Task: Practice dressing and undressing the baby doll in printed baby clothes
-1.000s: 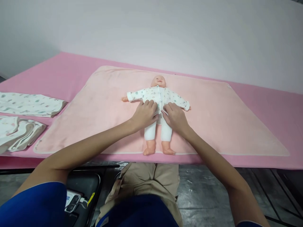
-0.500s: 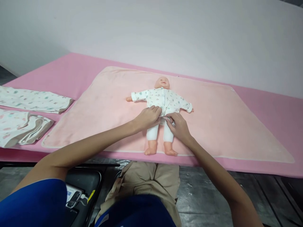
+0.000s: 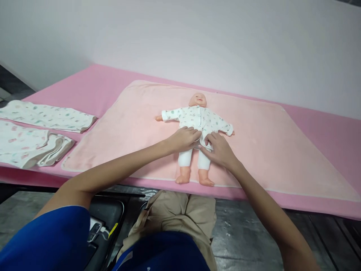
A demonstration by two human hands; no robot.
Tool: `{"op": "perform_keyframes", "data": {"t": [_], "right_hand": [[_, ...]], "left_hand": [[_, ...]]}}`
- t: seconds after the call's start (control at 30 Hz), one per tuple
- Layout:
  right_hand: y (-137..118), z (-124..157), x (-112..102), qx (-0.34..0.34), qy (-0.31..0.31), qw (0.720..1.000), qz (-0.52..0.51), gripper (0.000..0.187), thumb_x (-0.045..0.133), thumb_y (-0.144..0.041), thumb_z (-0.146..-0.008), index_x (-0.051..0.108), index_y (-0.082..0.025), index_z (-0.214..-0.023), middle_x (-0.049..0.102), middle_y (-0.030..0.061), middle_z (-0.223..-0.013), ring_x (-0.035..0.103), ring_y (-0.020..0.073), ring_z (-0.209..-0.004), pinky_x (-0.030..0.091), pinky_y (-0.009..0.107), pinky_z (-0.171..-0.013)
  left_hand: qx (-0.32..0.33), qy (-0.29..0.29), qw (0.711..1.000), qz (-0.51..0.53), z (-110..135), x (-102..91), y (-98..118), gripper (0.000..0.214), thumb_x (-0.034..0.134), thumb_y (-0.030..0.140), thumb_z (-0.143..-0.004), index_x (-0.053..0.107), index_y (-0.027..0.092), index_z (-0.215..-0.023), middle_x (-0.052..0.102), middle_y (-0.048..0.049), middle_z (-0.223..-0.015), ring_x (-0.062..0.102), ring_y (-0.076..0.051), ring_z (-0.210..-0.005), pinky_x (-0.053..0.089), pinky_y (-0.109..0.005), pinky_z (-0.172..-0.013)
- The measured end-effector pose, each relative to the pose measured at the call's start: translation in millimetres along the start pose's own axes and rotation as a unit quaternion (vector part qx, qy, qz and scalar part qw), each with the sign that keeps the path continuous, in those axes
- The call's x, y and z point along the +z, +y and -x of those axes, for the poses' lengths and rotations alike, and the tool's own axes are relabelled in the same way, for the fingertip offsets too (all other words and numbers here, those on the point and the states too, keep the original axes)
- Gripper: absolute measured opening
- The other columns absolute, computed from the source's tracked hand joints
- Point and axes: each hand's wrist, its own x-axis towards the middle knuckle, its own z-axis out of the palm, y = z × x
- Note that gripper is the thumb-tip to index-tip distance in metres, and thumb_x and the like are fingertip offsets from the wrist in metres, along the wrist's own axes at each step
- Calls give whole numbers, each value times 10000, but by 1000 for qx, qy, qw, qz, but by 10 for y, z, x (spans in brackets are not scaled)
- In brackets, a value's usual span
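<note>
A baby doll [image 3: 197, 100] lies on its back, head away from me, with arms spread. It wears a white printed baby shirt [image 3: 194, 116] with a fastening line down the front, and plain white leggings [image 3: 185, 158]; its feet are bare. My left hand [image 3: 184, 139] is closed at the shirt's lower front edge, knuckles up. Opposite it, my right hand [image 3: 221, 148] has the loose lower flap between thumb and curled fingers, the thumb lying lower over the doll's upper leg. The fingertips partly hide the hem.
Beneath the doll spreads a pale peach blanket [image 3: 270, 150] on a pink-covered table [image 3: 316, 124]. Folded printed baby clothes [image 3: 47, 116] lie at the left. A white wall [image 3: 180, 45] stands behind. Below the table edge, a black chair [image 3: 108, 210] holds a small device with a cable.
The right hand's thumb has spread lower, and the shirt flap hangs flatter over the doll's waist. The left hand stays at the hem. The whole view has shifted slightly.
</note>
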Motion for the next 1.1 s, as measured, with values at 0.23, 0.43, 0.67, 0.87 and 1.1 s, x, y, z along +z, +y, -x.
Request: {"op": "perform_keyframes", "data": {"t": [0.23,0.43,0.67,0.87,1.1], "right_hand": [[164,-372,78,31,104,991,-72,188,577,-424,-1068,608,-241,-1100,689,87,-1087,621,265,-990,506,444,-972],[545,-1055,380,153,179,972,-13,407,554,-431,-1032,647,-186,-1343,662,205,-1443,551,388,-1361,446,600,-1176],[780,-1388,500,179,82,980,-28,461,374,-353,-1125,651,-203,-1462,664,164,-1550,546,320,-1487,321,593,-1327],[228,-605,181,51,104,993,-24,502,605,-473,-1066,571,-258,-1519,581,168,-1575,548,369,-1465,450,598,-1239],[-172,-27,215,34,-3,999,17,249,709,-257,-905,508,-271,-1050,676,121,-1058,676,365,-972,548,480,-772]], "left_hand": [[-146,187,960,148,-207,-9,-918,298,487,441,-1100,629,206,-1214,702,-142,-1298,618,-304,-1213,472,-475,-1110],[-236,90,941,225,-788,164,-1343,415,417,468,-1120,672,186,-1285,741,-156,-1380,674,-317,-1219,490,-492,-1089],[-161,119,964,173,-806,283,-1289,512,345,465,-1141,628,262,-1515,651,-116,-1528,588,-334,-1377,443,-556,-1177],[-46,143,979,138,-235,-33,-677,567,546,555,-1076,554,216,-1530,583,-159,-1592,502,-354,-1462,410,-548,-1234],[-131,11,991,-38,73,80,159,326,740,359,-901,627,188,-1154,677,-212,-1217,615,-402,-1121,516,-527,-822]]}}
